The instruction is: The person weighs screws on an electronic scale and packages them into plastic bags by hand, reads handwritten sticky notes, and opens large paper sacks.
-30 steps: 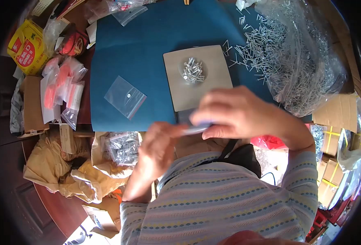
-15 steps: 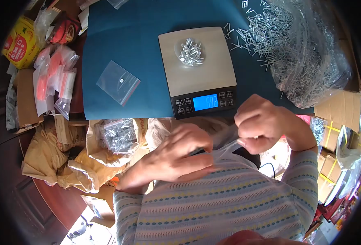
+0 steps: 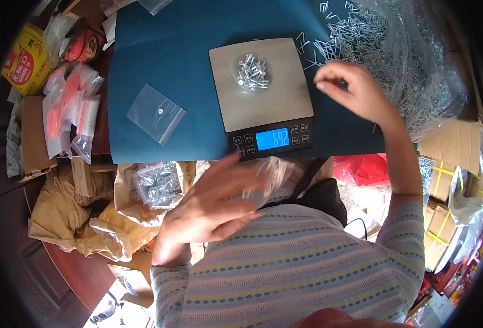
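Observation:
My left hand [image 3: 214, 199], smeared by motion, is below the scale's front edge with a clear plastic bag [image 3: 272, 174] at its fingers. My right hand [image 3: 350, 90] hovers just off the right side of the digital scale [image 3: 260, 109], its fingers bent and the thumb apart, with nothing seen between them. On the scale's plate a small clear round dish [image 3: 240, 82] holds a heap of silver screws [image 3: 254, 72]. The blue display [image 3: 272, 139] seems to read 69.2. To the right, loose screws [image 3: 356, 35] spill from a large clear bag [image 3: 435, 71].
A flat zip bag [image 3: 155, 113] with a small white dot lies on the blue tabletop [image 3: 165, 49] left of the scale. Packed bags [image 3: 156, 186] sit in an open paper sack below the table edge. Pink-and-white packets [image 3: 69, 106] and a yellow packet [image 3: 25, 60] stand at the left.
My right hand has let go of the clear bag and moved up beside the scale. My left hand has shifted slightly left with the bag.

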A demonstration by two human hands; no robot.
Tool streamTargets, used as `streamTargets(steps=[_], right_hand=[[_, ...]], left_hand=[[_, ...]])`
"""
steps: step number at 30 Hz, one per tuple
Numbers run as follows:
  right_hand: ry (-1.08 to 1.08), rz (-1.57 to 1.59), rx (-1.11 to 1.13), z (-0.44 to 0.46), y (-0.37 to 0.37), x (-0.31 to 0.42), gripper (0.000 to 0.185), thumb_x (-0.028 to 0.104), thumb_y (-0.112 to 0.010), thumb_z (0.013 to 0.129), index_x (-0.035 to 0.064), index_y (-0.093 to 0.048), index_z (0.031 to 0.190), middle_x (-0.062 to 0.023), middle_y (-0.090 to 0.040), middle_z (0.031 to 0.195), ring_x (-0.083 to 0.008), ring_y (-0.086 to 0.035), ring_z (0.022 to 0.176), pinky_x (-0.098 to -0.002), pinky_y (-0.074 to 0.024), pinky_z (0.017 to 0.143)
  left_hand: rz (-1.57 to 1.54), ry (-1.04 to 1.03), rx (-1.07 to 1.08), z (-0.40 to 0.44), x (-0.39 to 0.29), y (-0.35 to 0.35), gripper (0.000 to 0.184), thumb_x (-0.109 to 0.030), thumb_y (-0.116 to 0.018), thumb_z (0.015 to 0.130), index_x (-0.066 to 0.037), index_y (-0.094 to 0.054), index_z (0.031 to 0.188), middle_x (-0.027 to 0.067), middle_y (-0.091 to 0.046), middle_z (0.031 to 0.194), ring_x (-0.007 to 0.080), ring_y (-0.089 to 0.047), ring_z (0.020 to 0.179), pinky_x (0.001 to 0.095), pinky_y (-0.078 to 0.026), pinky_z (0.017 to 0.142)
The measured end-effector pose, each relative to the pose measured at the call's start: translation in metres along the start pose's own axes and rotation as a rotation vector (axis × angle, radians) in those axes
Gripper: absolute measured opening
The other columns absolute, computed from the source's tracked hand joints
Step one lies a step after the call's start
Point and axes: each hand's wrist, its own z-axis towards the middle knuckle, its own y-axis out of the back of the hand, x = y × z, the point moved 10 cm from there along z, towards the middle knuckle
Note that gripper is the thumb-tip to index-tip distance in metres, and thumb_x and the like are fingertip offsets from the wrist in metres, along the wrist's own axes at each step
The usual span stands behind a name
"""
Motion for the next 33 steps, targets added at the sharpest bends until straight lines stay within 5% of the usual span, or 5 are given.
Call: streamTargets(steps=[5,10,22,25,33], right_hand=[[-0.092,-0.497,-0.115,0.017,-0.004,-0.063,0.048,0.014,-0.070,0.073,0.0135,-0.051,0.118,-0.0099,-0.052,0.116,-0.0253,-0.049,0.108,-0.0390,-0.0399,0.091],[0.078,-0.685,-0.057,0.044,-0.022,-0.074,0.065,0.026,-0.068,0.076,0.0220,-0.039,0.135,-0.0081,-0.041,0.135,-0.0275,-0.030,0.130,-0.0469,-0.0210,0.106],[0.285,-0.664,-0.316,0.016,-0.001,-0.054,0.016,0.007,-0.065,0.077,0.0034,-0.064,0.093,-0.0071,-0.060,0.083,-0.0232,-0.057,0.073,-0.0315,-0.0446,0.070],[0.030,-0.301,-0.307,0.027,0.018,-0.077,0.015,0.008,-0.065,0.080,0.0014,-0.065,0.093,-0.0056,-0.064,0.082,-0.0155,-0.059,0.066,-0.0272,-0.0466,0.062],[0.029,0.283,-0.090,0.068,-0.012,0.007,0.022,0.013,-0.061,0.086,0.0054,-0.063,0.106,-0.0045,-0.067,0.089,-0.0076,-0.060,0.080,-0.0216,-0.0480,0.071]], left_hand=[[-0.059,-0.085,-0.160,-0.007,0.002,0.011,0.013,-0.001,-0.069,0.069,-0.002,-0.058,0.077,0.0053,-0.057,0.064,0.0204,-0.053,0.051,0.0313,-0.041,0.048],[-0.016,-0.087,-0.183,-0.008,0.002,0.014,0.013,0.000,-0.069,0.069,-0.003,-0.057,0.075,0.0067,-0.058,0.065,0.0196,-0.055,0.050,0.0293,-0.040,0.044],[-0.011,-0.080,-0.275,-0.016,0.008,0.026,0.012,0.002,-0.066,0.070,-0.001,-0.056,0.076,0.0084,-0.059,0.066,0.0215,-0.057,0.053,0.0301,-0.044,0.045],[0.001,-0.076,-0.286,-0.017,0.009,0.029,0.013,0.003,-0.065,0.070,-0.001,-0.056,0.078,0.0084,-0.059,0.066,0.0214,-0.057,0.053,0.0297,-0.043,0.046],[0.077,-0.019,-0.302,-0.012,0.016,0.023,0.017,0.005,-0.063,0.070,-0.002,-0.054,0.083,0.0077,-0.056,0.065,0.0218,-0.055,0.052,0.0302,-0.042,0.045]])
